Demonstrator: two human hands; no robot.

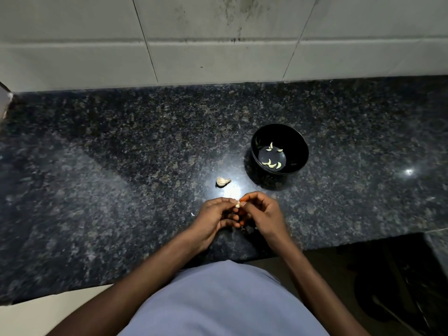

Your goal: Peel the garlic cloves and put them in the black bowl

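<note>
My left hand (214,215) and my right hand (263,213) meet over the dark granite counter (121,166), and both pinch one small garlic clove (237,204) between their fingertips. Most of that clove is hidden by the fingers. Beyond the hands an unpeeled piece of garlic (223,181) lies on the counter. The black bowl (300,147) stands farther back and to the right, with several peeled pale cloves (272,164) in its bottom.
Bits of garlic skin (248,229) lie on the counter under my right hand, and a small white scrap (193,214) lies left of my left hand. A tiled wall (218,44) rises behind the counter. The counter's front edge runs close to my body.
</note>
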